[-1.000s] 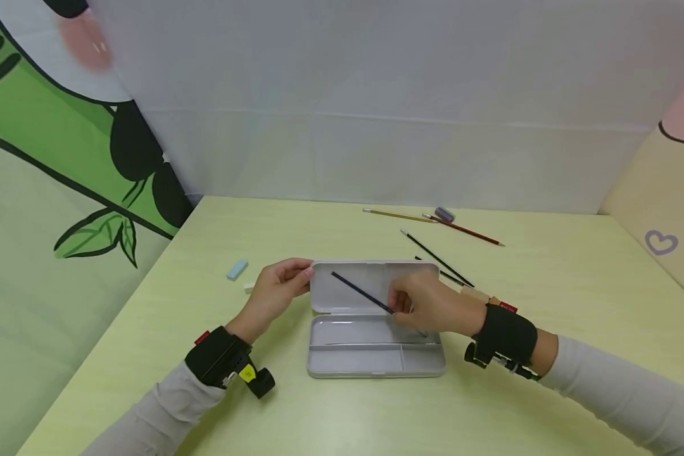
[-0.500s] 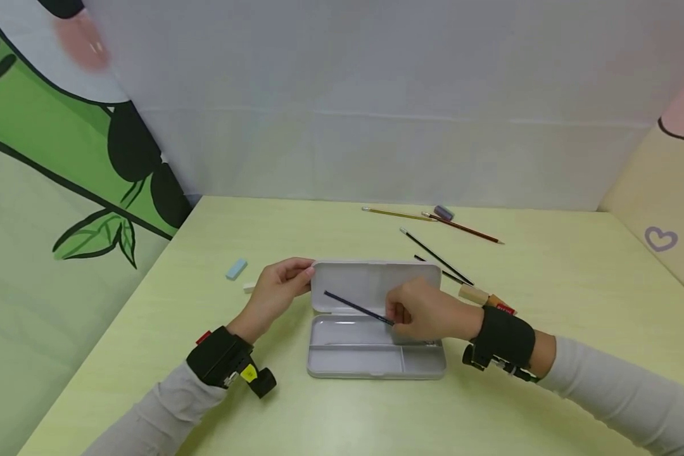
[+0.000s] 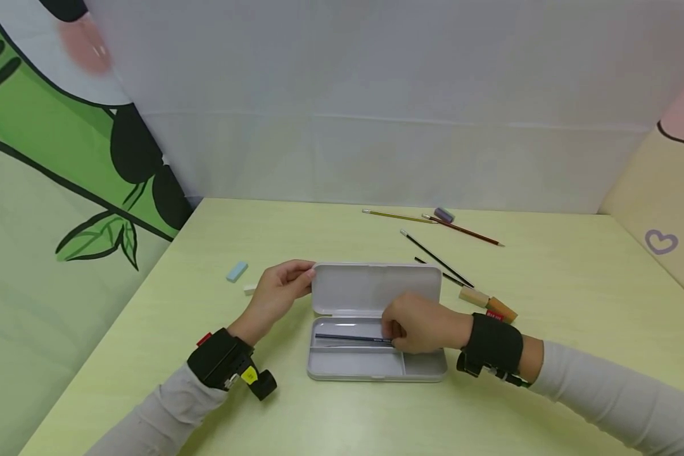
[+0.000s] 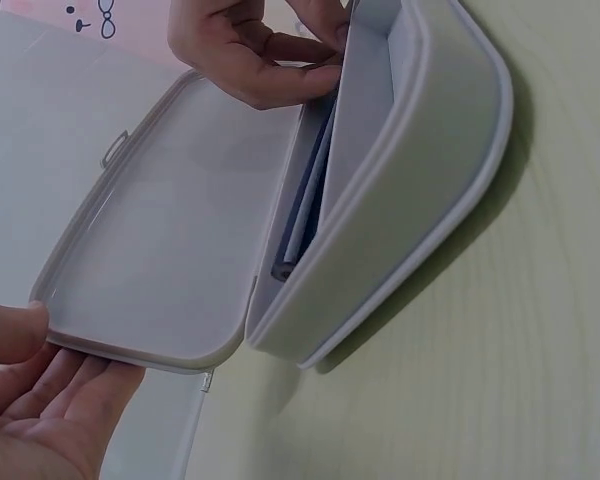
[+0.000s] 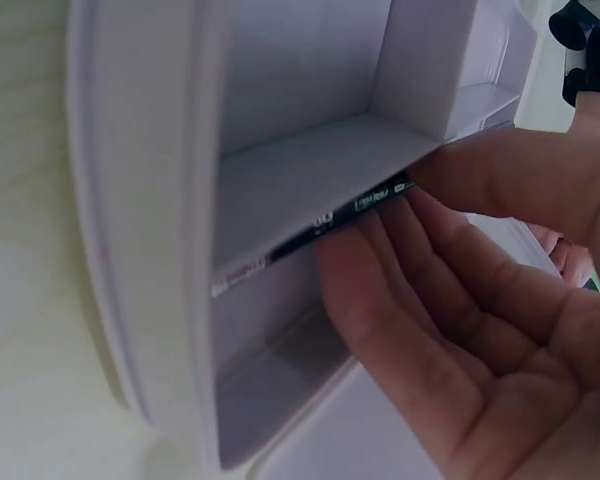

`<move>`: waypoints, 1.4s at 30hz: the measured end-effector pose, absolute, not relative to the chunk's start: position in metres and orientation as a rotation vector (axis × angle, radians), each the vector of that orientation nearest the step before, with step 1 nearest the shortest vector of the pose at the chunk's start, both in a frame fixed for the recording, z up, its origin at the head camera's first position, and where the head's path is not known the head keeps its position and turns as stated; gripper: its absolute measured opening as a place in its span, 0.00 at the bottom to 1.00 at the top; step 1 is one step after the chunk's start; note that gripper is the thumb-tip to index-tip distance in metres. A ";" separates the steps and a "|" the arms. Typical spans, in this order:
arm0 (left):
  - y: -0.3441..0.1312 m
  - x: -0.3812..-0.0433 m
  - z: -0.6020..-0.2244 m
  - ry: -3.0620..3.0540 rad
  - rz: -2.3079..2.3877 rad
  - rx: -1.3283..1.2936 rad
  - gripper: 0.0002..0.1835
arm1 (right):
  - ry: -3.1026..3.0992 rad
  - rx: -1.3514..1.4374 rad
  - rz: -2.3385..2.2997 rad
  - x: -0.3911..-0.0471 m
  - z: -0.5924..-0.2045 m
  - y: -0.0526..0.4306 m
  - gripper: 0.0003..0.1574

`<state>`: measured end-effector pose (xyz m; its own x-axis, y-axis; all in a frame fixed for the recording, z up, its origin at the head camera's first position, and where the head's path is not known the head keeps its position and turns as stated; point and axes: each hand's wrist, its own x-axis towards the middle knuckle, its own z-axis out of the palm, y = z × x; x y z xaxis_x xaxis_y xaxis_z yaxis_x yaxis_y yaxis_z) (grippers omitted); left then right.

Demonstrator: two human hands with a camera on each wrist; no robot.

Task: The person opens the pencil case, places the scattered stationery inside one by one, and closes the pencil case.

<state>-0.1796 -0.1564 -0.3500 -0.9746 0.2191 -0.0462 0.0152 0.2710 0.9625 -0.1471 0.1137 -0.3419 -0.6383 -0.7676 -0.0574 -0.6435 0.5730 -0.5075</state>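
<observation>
An open white pencil case (image 3: 353,368) stands on the table with its lid (image 3: 348,288) raised at the back. My left hand (image 3: 273,297) pinches the lid's left edge, thumb on the inner face and fingers behind, as the left wrist view shows. In the case's long rear compartment lies a dark pencil (image 3: 348,337), along the divider. My right hand (image 3: 427,323) reaches in from the right and holds the pencil between thumb and fingers. Printed lettering shows on the pencil (image 5: 330,215) in the right wrist view. The front compartments hold nothing visible.
Behind the case lie two black pencils (image 3: 433,254), a yellow pencil (image 3: 396,215), a red pencil (image 3: 470,233) and a purple cylindrical piece (image 3: 443,215). A wooden block (image 3: 474,296) and an orange piece (image 3: 502,309) sit right; a blue eraser (image 3: 237,271) and white piece (image 3: 249,289) sit left.
My right hand has moved down and slightly left, lowering the pencil from a slant across the lid until it lies level in the rear compartment. The left hand has kept its place on the lid.
</observation>
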 end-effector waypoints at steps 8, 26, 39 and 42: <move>-0.156 -0.180 -0.349 2.365 1.777 0.211 0.17 | 2.575 -1.178 -0.642 -0.148 -0.342 0.114 0.05; -0.157 -0.180 -0.351 2.367 1.784 0.222 0.17 | 2.583 -1.177 -0.697 -0.145 -0.341 0.115 0.07; -0.153 -0.181 -0.350 2.387 1.758 0.209 0.18 | 2.958 -1.036 -0.883 -0.173 -0.262 0.153 0.06; -0.153 -0.181 -0.350 2.385 1.764 0.212 0.18 | 3.041 -0.876 -0.848 -0.189 -0.263 0.172 0.06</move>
